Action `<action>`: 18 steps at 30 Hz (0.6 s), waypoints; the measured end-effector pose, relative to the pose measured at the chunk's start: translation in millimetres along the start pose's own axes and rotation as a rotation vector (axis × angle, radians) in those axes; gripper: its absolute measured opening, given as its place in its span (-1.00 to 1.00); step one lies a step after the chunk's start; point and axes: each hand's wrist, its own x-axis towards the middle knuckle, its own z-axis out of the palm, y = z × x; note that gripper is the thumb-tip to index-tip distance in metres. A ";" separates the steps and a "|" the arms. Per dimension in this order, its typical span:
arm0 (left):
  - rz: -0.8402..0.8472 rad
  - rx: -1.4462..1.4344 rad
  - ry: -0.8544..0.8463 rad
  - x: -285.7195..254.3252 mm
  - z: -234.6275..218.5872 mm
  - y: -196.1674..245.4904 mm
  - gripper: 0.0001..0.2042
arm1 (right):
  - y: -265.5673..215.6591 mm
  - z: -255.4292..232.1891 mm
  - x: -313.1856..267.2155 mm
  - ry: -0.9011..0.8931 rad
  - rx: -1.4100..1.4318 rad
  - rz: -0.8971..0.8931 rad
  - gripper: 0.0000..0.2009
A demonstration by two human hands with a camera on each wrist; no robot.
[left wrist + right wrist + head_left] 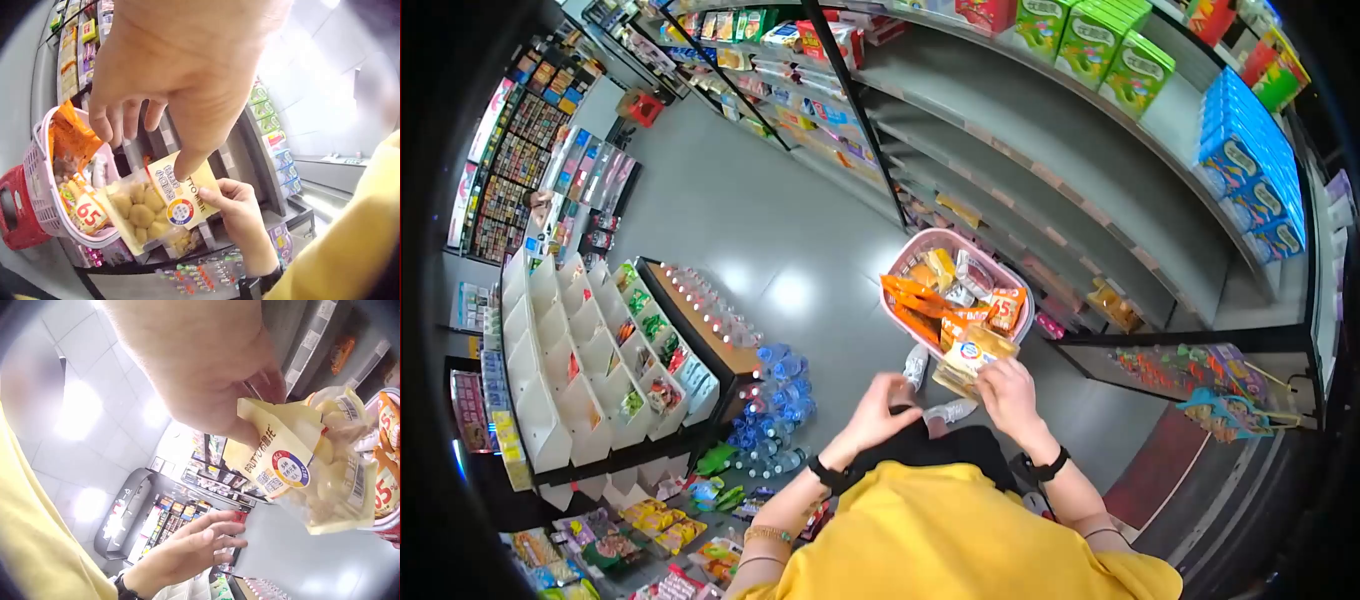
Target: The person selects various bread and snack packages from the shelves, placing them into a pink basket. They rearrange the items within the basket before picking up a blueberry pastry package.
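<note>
My right hand [1008, 395] pinches the top edge of a yellow-and-clear bag of small round pastries [140, 215], thumb on its printed header. Another similar bag [344, 415] shows right behind it in the right wrist view. The bags hang over the near rim of a pink shopping basket [1029, 318]. Inside the basket lie orange snack bags [915, 298] and several other packets. My left hand [878, 412] hovers in front of my body to the left of the bag, its fingers loosely bent and holding nothing; in the left wrist view its thumb overlaps the bag's header.
Shelving [1040, 160] curves behind the basket, with green cartons [1090, 45] and blue cartons [1250, 170] up top. A white compartment rack [565, 350] stands left, beside plastic bottles [775, 410] on the floor. A red basket [19, 209] sits under the pink one.
</note>
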 end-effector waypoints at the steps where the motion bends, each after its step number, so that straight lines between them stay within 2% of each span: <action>1: 0.054 0.044 0.082 -1.7 -2.3 13.4 -0.35 | -4.3 -5.5 -0.5 -0.024 -0.010 -0.030 -0.93; 4: 0.169 0.016 0.141 5.6 -5.8 54.5 -0.21 | -16.9 -21.9 -1.2 -0.015 0.038 -0.123 -0.91; 7: 0.277 0.004 0.027 14.6 -5.8 67.3 -0.13 | -25.9 -30.8 -13.0 -0.032 0.088 -0.146 -0.90; 11: 0.367 0.017 -0.175 26.0 -9.8 60.3 -0.43 | -39.7 -35.4 -18.5 -0.042 0.136 -0.140 -0.88; 12: 0.349 -0.047 -0.174 26.8 -13.5 71.5 -0.64 | -43.4 -35.8 -16.4 -0.032 0.142 -0.140 -0.88; 15: 0.349 -0.165 -0.278 41.7 -22.7 50.3 -0.73 | -51.7 -34.7 -2.8 -0.023 0.219 -0.106 -0.90; 16: 0.373 -0.177 -0.238 46.1 -29.2 52.7 -0.78 | -53.1 -29.2 2.0 0.022 0.287 -0.094 -0.90; 18: 0.380 -0.287 -0.256 57.7 -44.4 47.5 -0.80 | -69.2 -29.2 17.9 0.003 0.318 0.038 -0.90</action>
